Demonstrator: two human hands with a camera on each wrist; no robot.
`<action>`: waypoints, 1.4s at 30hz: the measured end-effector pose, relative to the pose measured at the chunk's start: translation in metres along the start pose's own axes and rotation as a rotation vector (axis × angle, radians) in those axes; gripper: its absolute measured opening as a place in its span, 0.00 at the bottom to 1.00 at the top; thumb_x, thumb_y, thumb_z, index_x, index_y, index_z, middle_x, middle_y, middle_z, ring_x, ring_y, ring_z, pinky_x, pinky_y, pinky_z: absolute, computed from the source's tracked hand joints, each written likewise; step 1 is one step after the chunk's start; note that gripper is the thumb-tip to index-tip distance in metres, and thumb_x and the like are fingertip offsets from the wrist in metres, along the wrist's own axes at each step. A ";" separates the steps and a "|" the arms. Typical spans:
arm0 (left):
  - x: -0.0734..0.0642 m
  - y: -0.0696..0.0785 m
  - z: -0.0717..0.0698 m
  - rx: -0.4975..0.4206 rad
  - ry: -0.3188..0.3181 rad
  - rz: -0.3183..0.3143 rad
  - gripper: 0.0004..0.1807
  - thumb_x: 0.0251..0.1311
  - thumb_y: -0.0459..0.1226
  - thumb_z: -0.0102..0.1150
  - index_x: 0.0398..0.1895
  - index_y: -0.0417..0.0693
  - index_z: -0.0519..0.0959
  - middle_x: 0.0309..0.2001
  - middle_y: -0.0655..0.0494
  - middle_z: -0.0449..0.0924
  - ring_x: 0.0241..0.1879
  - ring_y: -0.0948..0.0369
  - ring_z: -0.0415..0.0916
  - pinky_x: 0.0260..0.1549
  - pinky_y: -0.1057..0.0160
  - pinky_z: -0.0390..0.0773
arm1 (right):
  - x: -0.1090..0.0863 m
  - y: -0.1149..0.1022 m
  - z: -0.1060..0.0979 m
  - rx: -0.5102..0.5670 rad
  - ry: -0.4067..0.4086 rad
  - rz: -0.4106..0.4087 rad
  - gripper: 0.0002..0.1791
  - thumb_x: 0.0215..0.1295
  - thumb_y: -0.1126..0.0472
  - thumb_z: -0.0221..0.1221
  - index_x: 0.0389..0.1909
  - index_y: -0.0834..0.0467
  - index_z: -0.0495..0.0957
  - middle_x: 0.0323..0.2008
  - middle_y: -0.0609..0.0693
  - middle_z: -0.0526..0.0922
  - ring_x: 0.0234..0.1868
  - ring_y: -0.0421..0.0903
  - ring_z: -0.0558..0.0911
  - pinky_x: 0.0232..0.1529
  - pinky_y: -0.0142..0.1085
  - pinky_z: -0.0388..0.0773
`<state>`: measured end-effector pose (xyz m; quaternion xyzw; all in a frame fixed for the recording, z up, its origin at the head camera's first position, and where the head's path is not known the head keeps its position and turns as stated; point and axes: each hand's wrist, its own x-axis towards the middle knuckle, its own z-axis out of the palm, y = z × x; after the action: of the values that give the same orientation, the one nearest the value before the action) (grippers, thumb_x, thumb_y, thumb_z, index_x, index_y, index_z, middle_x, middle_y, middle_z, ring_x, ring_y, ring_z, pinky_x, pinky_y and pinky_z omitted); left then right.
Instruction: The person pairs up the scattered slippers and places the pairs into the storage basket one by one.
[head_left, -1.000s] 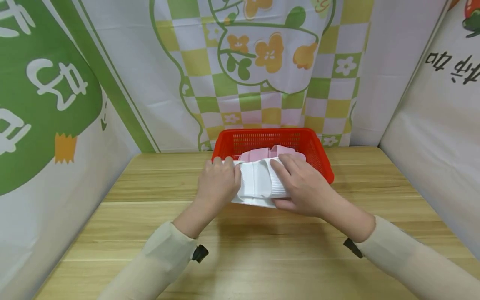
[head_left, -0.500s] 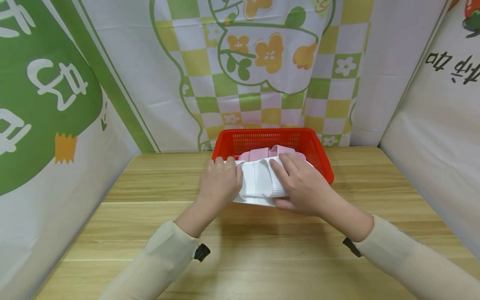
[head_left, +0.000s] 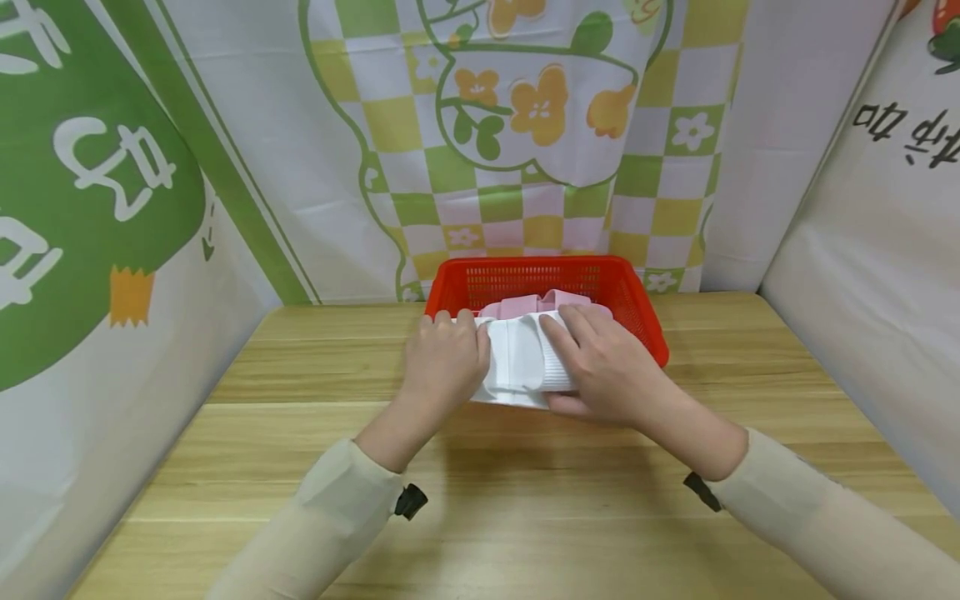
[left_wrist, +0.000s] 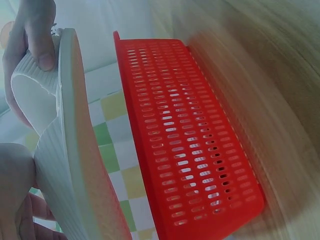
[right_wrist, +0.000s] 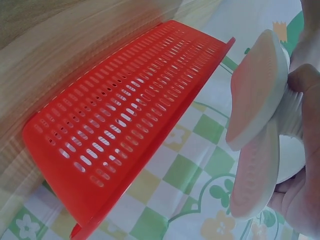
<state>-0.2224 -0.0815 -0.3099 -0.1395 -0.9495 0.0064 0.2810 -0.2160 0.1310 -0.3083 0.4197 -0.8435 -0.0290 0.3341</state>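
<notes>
A pair of white slippers (head_left: 517,354) with ribbed straps hangs in the air over the front rim of a red plastic basket (head_left: 639,312). My left hand (head_left: 444,362) curls round their left end, and my right hand (head_left: 609,367) grips the right end across a strap. From the right wrist, both slipper soles (right_wrist: 256,90) show, lying partly over each other. Seen from the left wrist, one slipper (left_wrist: 75,150) is edge-on, apart from the basket wall. Inside the basket lie pink slippers (head_left: 517,307), partly hidden behind the white pair.
The basket stands at the back of a wooden table (head_left: 525,517), close to a checkered cloth backdrop (head_left: 540,200). Printed cloth walls rise on the left (head_left: 217,333) and right (head_left: 862,275). Light items show through the basket's slots.
My left hand has shifted slightly to the right, and the white slippers have risen a little with it. My right hand has barely moved. The basket stays where it was.
</notes>
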 end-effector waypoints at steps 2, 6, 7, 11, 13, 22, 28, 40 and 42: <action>0.000 0.001 -0.001 0.000 0.002 -0.006 0.20 0.60 0.45 0.36 0.18 0.41 0.69 0.16 0.47 0.67 0.19 0.52 0.66 0.18 0.59 0.67 | 0.000 0.001 0.000 0.006 0.008 -0.004 0.42 0.42 0.40 0.58 0.53 0.65 0.65 0.45 0.63 0.71 0.44 0.56 0.69 0.47 0.47 0.69; 0.000 0.002 -0.002 -0.003 0.000 -0.022 0.20 0.60 0.45 0.36 0.17 0.41 0.69 0.17 0.46 0.68 0.19 0.50 0.65 0.16 0.58 0.67 | -0.001 0.001 0.001 0.024 0.034 -0.013 0.41 0.43 0.39 0.58 0.52 0.65 0.66 0.43 0.62 0.71 0.42 0.55 0.70 0.44 0.47 0.71; 0.000 0.002 -0.003 0.004 0.000 -0.020 0.20 0.60 0.45 0.36 0.18 0.41 0.69 0.17 0.46 0.68 0.20 0.50 0.66 0.17 0.58 0.67 | -0.001 0.001 0.002 0.028 0.039 -0.014 0.41 0.43 0.39 0.58 0.52 0.65 0.66 0.43 0.61 0.71 0.41 0.55 0.70 0.43 0.47 0.71; 0.001 0.002 -0.003 0.026 -0.005 -0.011 0.21 0.60 0.45 0.36 0.19 0.40 0.71 0.17 0.46 0.68 0.20 0.51 0.67 0.19 0.58 0.67 | -0.001 0.001 0.003 0.040 0.046 -0.016 0.42 0.44 0.36 0.57 0.52 0.64 0.66 0.43 0.60 0.72 0.41 0.54 0.71 0.41 0.46 0.72; 0.001 0.002 -0.004 0.030 -0.007 -0.007 0.21 0.60 0.44 0.36 0.19 0.40 0.71 0.17 0.46 0.69 0.20 0.51 0.67 0.19 0.58 0.67 | -0.002 0.001 0.003 0.050 0.043 -0.018 0.43 0.45 0.34 0.56 0.52 0.65 0.66 0.43 0.60 0.72 0.41 0.53 0.70 0.41 0.45 0.72; 0.001 0.004 -0.004 0.033 -0.007 -0.024 0.20 0.60 0.45 0.37 0.17 0.41 0.69 0.17 0.46 0.69 0.20 0.50 0.66 0.17 0.58 0.67 | -0.001 -0.001 0.003 0.054 0.059 -0.011 0.42 0.47 0.33 0.53 0.52 0.65 0.67 0.40 0.60 0.72 0.37 0.53 0.70 0.36 0.43 0.73; 0.002 0.006 -0.004 0.059 -0.014 -0.023 0.20 0.59 0.45 0.38 0.18 0.42 0.70 0.16 0.47 0.68 0.19 0.51 0.65 0.14 0.59 0.67 | 0.001 -0.002 0.003 0.048 0.085 -0.013 0.41 0.47 0.35 0.54 0.51 0.65 0.67 0.38 0.60 0.72 0.36 0.53 0.70 0.37 0.45 0.71; 0.003 0.008 -0.005 0.079 0.025 -0.027 0.19 0.59 0.45 0.38 0.19 0.41 0.70 0.18 0.45 0.71 0.19 0.50 0.67 0.12 0.58 0.68 | 0.005 -0.003 -0.001 0.033 0.095 0.030 0.42 0.46 0.34 0.54 0.52 0.64 0.68 0.41 0.61 0.73 0.37 0.55 0.72 0.43 0.46 0.71; 0.003 0.007 -0.005 0.060 0.053 -0.020 0.19 0.58 0.45 0.39 0.19 0.41 0.71 0.18 0.45 0.71 0.19 0.50 0.67 0.12 0.58 0.68 | 0.004 -0.002 -0.001 0.036 0.111 0.027 0.42 0.45 0.35 0.55 0.51 0.65 0.68 0.41 0.61 0.72 0.38 0.56 0.72 0.43 0.46 0.71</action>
<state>-0.2202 -0.0741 -0.3050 -0.1215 -0.9424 0.0281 0.3103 -0.2156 0.1272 -0.3056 0.4153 -0.8295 0.0140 0.3732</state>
